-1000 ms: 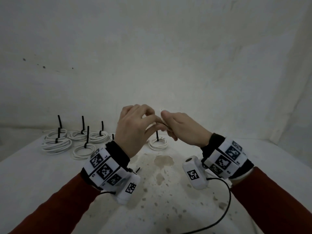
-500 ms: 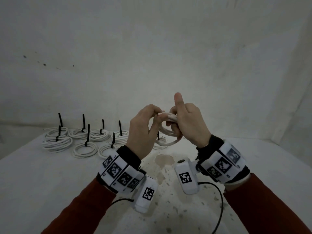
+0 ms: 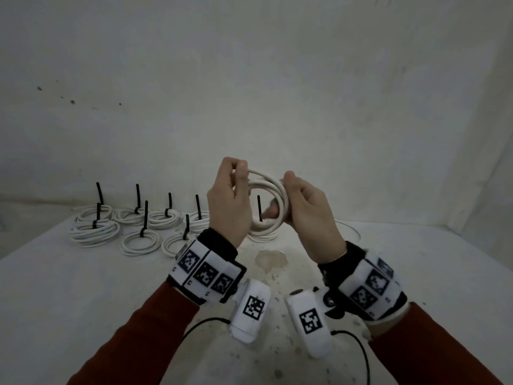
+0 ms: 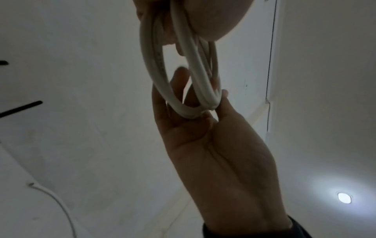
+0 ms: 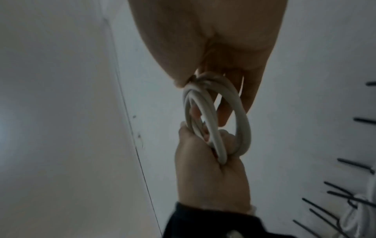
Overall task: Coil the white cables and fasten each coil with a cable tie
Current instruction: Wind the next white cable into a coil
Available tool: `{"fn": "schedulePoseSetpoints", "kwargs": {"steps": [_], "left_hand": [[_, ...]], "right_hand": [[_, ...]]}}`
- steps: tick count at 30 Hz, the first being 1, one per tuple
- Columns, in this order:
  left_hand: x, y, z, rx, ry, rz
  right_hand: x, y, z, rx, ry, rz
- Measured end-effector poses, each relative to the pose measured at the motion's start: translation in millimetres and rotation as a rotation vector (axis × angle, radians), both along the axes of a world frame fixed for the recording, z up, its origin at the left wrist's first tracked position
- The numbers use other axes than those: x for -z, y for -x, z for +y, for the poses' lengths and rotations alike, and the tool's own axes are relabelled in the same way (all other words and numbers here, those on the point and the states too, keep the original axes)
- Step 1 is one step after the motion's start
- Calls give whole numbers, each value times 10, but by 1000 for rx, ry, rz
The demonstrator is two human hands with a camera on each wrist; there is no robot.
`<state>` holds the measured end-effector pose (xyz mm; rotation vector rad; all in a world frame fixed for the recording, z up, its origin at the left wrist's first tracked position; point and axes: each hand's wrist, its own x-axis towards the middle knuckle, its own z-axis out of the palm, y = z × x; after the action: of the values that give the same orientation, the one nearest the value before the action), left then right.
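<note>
A white cable coil [image 3: 266, 184] of several loops hangs in the air above the table, held between both hands. My left hand [image 3: 240, 172] pinches its upper left side with thumb and fingers. My right hand [image 3: 287, 190] grips its right side, fingers curled through the loops. No cable tie shows on this coil. In the left wrist view the coil [image 4: 154, 72] runs from my left hand [image 4: 203, 16] at the top down into the right hand [image 4: 193, 128]. In the right wrist view the coil [image 5: 242, 122] joins my right hand [image 5: 203, 40] and left hand [image 5: 203, 169].
Several tied coils [image 3: 94, 232] with upright black cable ties [image 3: 145, 218] lie at the back left of the white table [image 3: 83, 301]. Another tied coil [image 3: 261, 234] lies behind my hands. A loose white cable [image 3: 352, 229] curves at the right. Walls close the back.
Both hands have risen and moved apart. A second ago they were pinched together; now the coil is stretched between them.
</note>
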<state>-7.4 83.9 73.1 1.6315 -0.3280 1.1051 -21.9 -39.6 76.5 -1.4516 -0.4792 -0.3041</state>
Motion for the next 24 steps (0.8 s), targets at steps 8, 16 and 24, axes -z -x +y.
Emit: {"fn": "schedulePoseSetpoints", "kwargs": {"steps": [8, 16, 24], "left_hand": [[-7, -13, 9, 169, 72, 210], [-56, 83, 2, 893, 334, 671], [-194, 65, 156, 977, 55, 934]], "right_hand": [[15, -70, -44, -200, -44, 110], [-64, -96, -1, 76, -164, 165], [-90, -140, -37, 296, 111, -26]]}}
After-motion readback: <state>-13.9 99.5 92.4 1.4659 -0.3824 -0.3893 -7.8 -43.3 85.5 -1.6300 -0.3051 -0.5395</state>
